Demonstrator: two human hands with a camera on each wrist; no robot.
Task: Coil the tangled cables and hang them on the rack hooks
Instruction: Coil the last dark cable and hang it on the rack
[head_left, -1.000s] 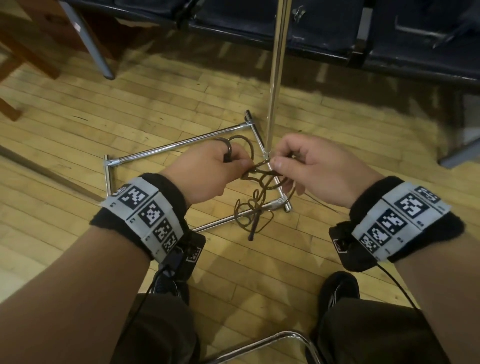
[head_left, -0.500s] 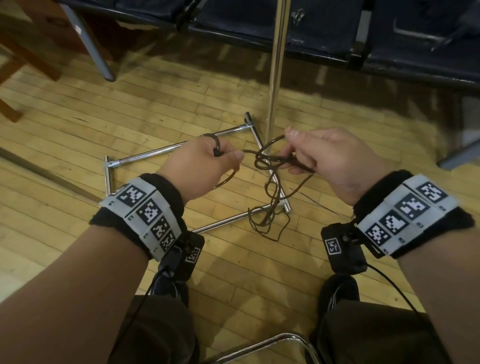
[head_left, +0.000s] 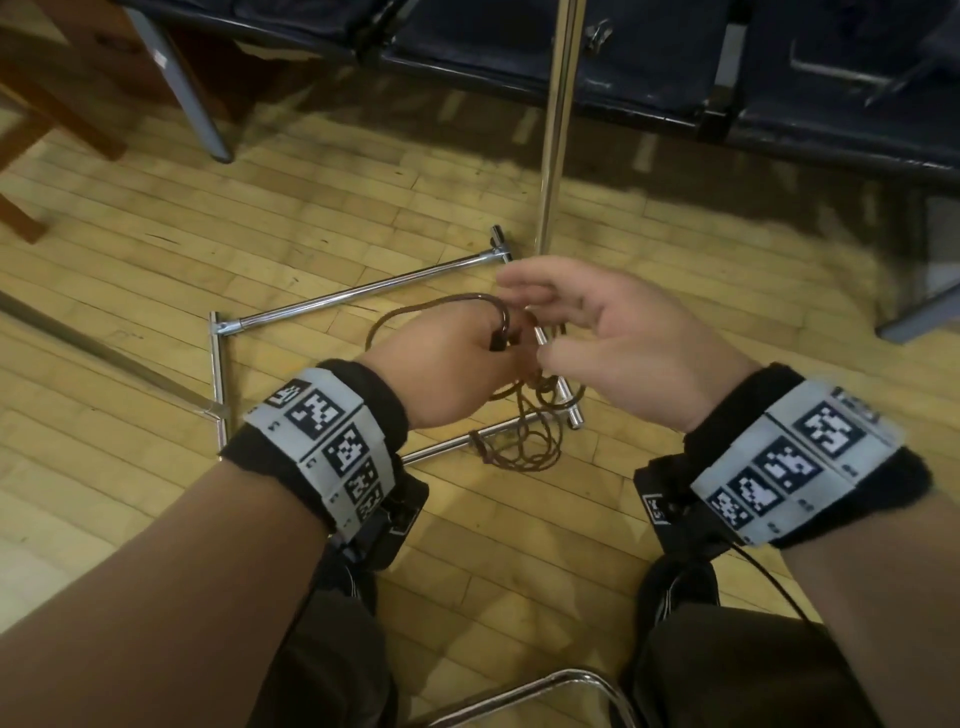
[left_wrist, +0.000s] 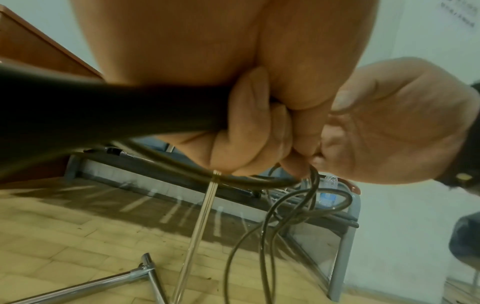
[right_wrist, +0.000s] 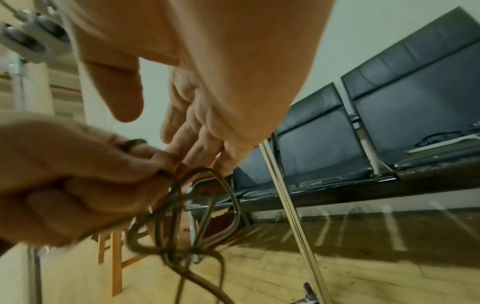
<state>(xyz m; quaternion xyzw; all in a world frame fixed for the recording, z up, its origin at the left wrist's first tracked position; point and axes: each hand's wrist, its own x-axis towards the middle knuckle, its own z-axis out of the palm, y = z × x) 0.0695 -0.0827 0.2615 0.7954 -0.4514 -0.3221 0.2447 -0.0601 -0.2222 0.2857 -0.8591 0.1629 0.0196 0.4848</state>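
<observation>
Thin dark brown cable (head_left: 524, 452), matt rubbery sheath; polished chrome metal rack frame (head_left: 363, 291), mirror-glossy; beneath it, pale worn wooden plank floor (head_left: 156, 270), satin; behind, dark smooth leather-like bench seats (right_wrist: 389, 115).

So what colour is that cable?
Dark brown; the cable, gripped by the left hand, shows best in the head view.
</observation>
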